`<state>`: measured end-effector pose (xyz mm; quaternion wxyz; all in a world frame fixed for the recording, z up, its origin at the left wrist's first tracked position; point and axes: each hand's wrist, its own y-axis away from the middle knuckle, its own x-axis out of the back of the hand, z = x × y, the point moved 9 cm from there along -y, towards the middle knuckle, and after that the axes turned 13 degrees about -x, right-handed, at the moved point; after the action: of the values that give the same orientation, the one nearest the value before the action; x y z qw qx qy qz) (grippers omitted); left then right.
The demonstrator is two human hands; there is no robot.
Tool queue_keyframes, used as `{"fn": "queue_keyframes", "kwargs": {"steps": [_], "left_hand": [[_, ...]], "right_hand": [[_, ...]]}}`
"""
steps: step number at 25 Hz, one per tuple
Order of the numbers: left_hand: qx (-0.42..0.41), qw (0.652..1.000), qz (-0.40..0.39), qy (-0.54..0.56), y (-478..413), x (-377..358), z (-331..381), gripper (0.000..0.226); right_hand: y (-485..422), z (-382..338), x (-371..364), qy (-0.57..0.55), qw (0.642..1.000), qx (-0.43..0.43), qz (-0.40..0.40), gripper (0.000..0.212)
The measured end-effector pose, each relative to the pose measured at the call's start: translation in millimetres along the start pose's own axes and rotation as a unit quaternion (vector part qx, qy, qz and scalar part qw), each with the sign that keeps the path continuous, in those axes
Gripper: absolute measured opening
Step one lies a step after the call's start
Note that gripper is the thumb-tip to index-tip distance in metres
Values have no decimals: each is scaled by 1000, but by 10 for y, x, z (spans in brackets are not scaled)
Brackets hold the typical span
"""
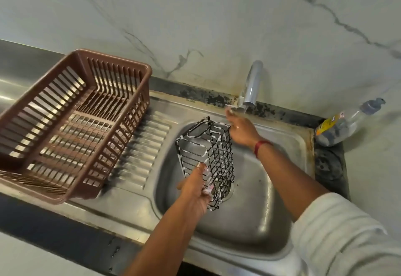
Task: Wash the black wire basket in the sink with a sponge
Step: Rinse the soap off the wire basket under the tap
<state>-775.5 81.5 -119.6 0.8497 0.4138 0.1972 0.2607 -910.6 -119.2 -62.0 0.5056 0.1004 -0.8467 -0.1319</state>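
Note:
The black wire basket, streaked with white foam, hangs tilted over the steel sink. My left hand grips the basket's near lower edge from the left. Something small and pinkish shows between its fingers and the wires; I cannot tell what it is. My right hand reaches past the basket's far corner, its foamy fingertips stretched out to the small lever at the base of the grey tap. No water runs from the spout.
A brown slatted plastic dish basket stands on the ribbed drainboard to the left of the sink. A clear plastic bottle with a yellow label lies on the counter at the right. A marble wall rises behind.

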Motion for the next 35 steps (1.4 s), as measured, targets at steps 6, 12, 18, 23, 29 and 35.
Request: {"fn": "queue_keyframes", "kwargs": {"steps": [6,12,18,23,29,35], "left_hand": [[1,1000,-13,3,8,-34,56,82],[9,1000,4,12,-70,-15,72,77],[20,999,38,25,-166,32,47,88],[33,998,38,36,-223,11,43,84],[24,999,31,33,-223,-6,89,81],[21,999,35,-10,-207,19,64,80]], "right_hand": [[256,523,81,-326,930,-163,52,13],[337,598,124,-425,884,-193,33,4],[225,546,47,-425,885,-191,10,16],[172,387,-24,-466,866,-166,-71,15],[198,295,5,-453,876,-153,-64,5],[252,273,44,-450,876,-165,-58,50]]}}
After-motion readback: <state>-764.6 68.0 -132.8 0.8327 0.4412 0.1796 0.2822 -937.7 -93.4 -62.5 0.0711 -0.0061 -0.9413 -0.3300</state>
